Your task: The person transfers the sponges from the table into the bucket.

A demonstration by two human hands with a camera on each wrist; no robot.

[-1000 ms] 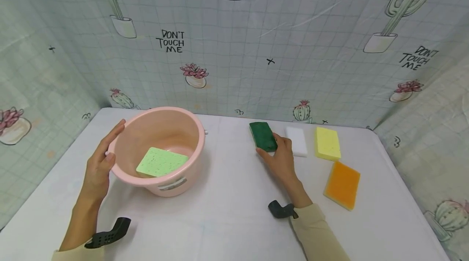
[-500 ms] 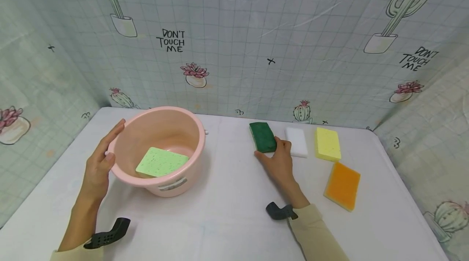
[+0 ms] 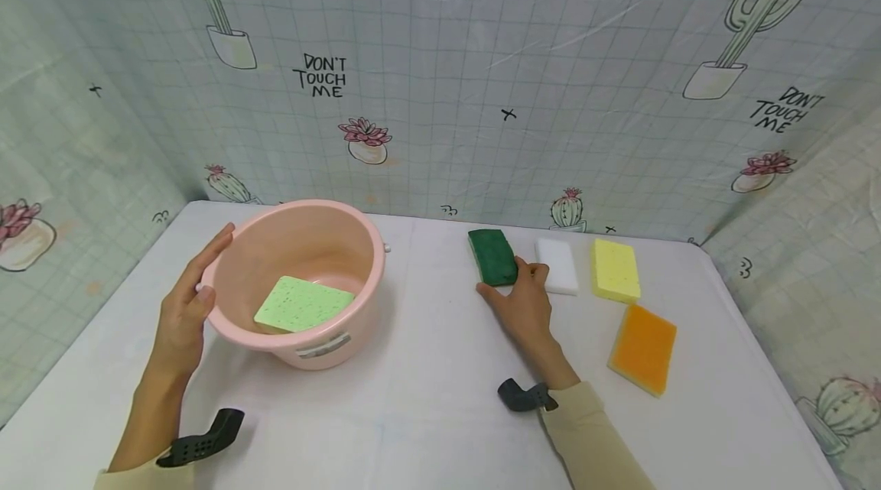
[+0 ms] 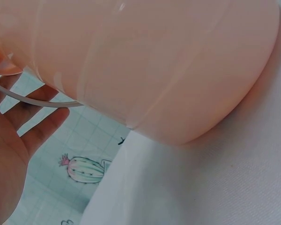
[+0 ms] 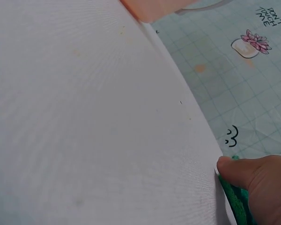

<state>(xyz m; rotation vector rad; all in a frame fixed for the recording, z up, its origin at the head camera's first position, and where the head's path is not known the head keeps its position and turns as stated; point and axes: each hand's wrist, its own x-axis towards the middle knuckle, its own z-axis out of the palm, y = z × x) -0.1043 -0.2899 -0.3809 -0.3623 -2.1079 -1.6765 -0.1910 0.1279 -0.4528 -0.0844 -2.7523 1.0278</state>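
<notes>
Our right hand (image 3: 525, 299) lies on the near end of the dark green sponge (image 3: 492, 256), thumb on its left edge and fingers curled round its right side, so we pinch it across its short width; the right wrist view shows the thumb tip (image 5: 234, 169) pressed against the sponge's green edge (image 5: 235, 199) where it meets the tabletop (image 3: 440, 398). The sponge lies flat toward the back of the tabletop, just beside a white sponge (image 3: 557, 265), with a yellow sponge (image 3: 615, 269) beyond that and an orange sponge (image 3: 643, 347) nearer to us.

We judge the dark green sponge to be light and soft: it should give under the fingers rather than slip, and its rough face should offer plenty of friction. A grip across the narrow width, near the end, looks sufficient, though a pinch nearer the middle would keep it from drooping. It is not fragile, so firm pressure should do no harm.

Our left hand (image 3: 186, 305) rests with fingers spread and fairly straight against the outer wall of the pink plastic basin (image 3: 358, 299), at its left rim; the left wrist view shows the fingers (image 4: 35, 126) lying alongside the wall (image 4: 145, 70). A light green sponge (image 3: 303, 304) lies slanted inside the basin.
</notes>
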